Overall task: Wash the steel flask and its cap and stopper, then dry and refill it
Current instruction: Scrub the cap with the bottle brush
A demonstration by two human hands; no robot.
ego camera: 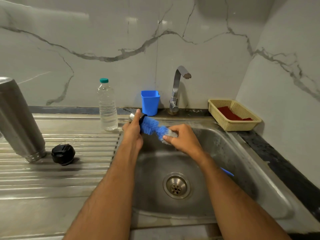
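The person is standing over the sink [242,153], the left hand [133,130] curling round the steel cap [132,116] and the right hand [181,137] pinching the blue bottle brush [152,126] by its bristles, the brush head pushing into the cap's mouth. That cap is looking light, rigid and slick when wet, so a wrap round its wall seems the safest hold. The steel flask [19,122] is standing upside down on the draining board [69,170], with the black stopper [63,154] just beside it (ridged, probably easy to pinch). The flask looks heavier and smooth; taking it round the middle would suit. No writing is showing that I can read, not even on the water bottle [107,108].
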